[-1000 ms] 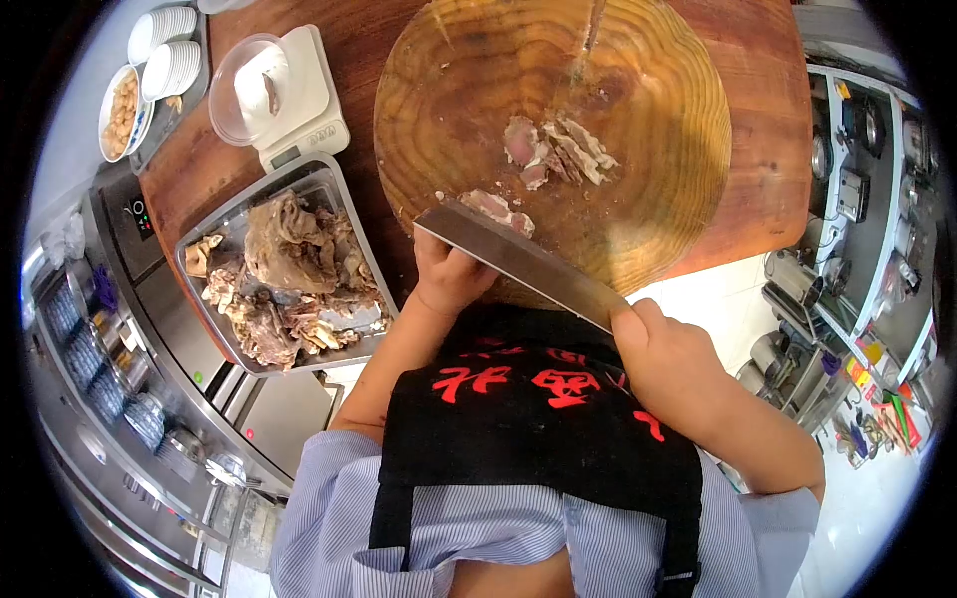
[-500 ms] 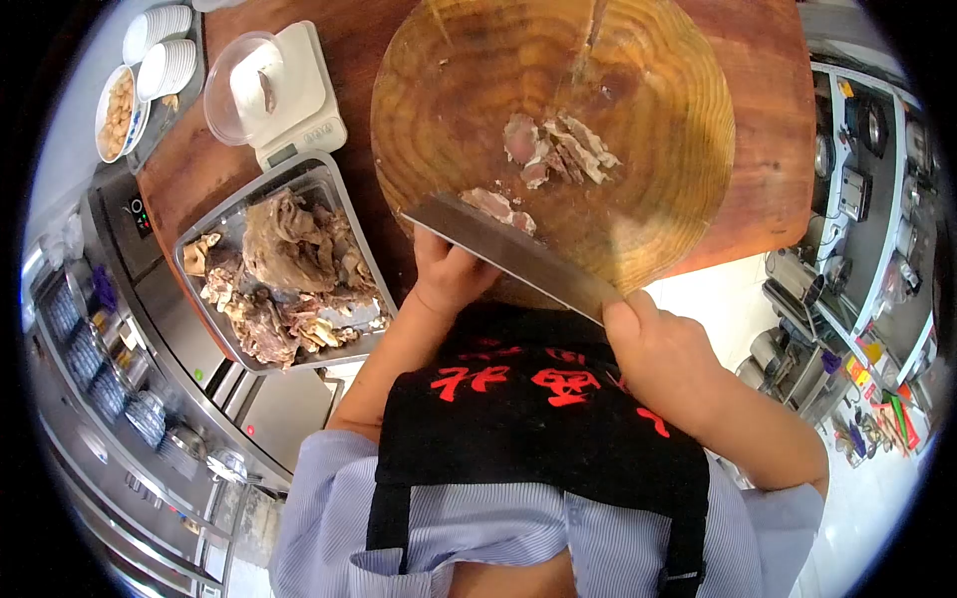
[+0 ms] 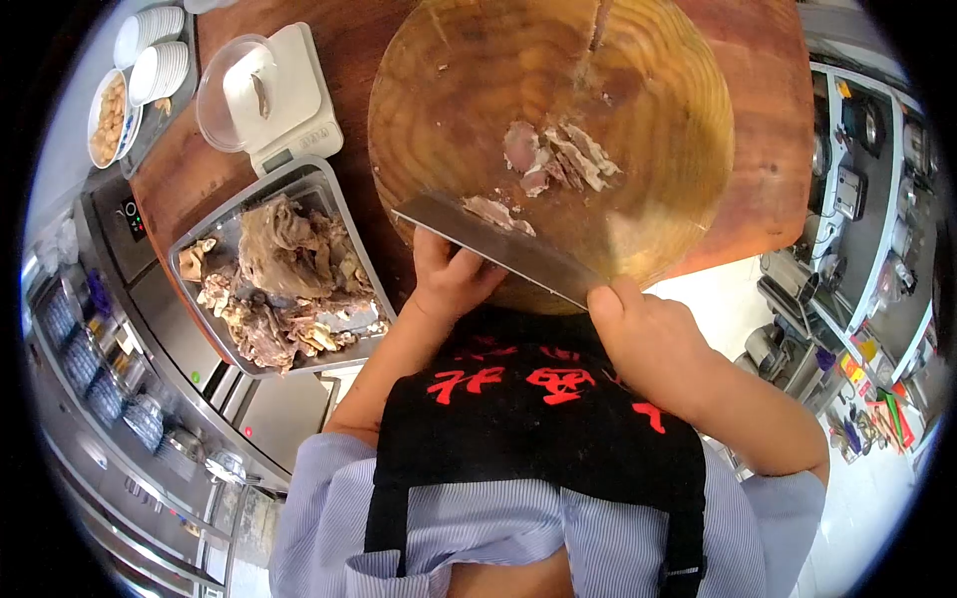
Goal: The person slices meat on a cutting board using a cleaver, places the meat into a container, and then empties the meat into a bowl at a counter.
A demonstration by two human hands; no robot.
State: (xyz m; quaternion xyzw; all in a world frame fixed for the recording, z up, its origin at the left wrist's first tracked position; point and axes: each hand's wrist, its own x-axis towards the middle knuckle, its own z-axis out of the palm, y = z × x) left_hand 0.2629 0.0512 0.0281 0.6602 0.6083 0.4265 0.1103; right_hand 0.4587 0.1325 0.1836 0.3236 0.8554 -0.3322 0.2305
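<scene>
My right hand [image 3: 643,324] is closed round the handle end of a cleaver [image 3: 498,247]. Its wide blade slants across the near edge of a round wooden chopping block [image 3: 678,90]. Behind the blade, on my side, my left hand [image 3: 449,279] rests with curled fingers; the blade covers the fingertips, so what they press on is hidden. Just beyond the blade lies a sliced piece of meat [image 3: 496,214]. Farther up the block, a small group of cut meat pieces [image 3: 558,157] sits near the middle.
A metal tray [image 3: 344,214] with cooked meat [image 3: 289,249] stands left of the block. Behind it is a kitchen scale [image 3: 309,140] with a clear plastic bowl [image 3: 214,115]. Stacked white dishes [image 3: 159,70] and a bowl of light brown pieces [image 3: 108,120] are at the far left.
The cleaver and my right hand have shifted slightly to the left. The left hand stays almost in place, and the meat pieces lie as before.
</scene>
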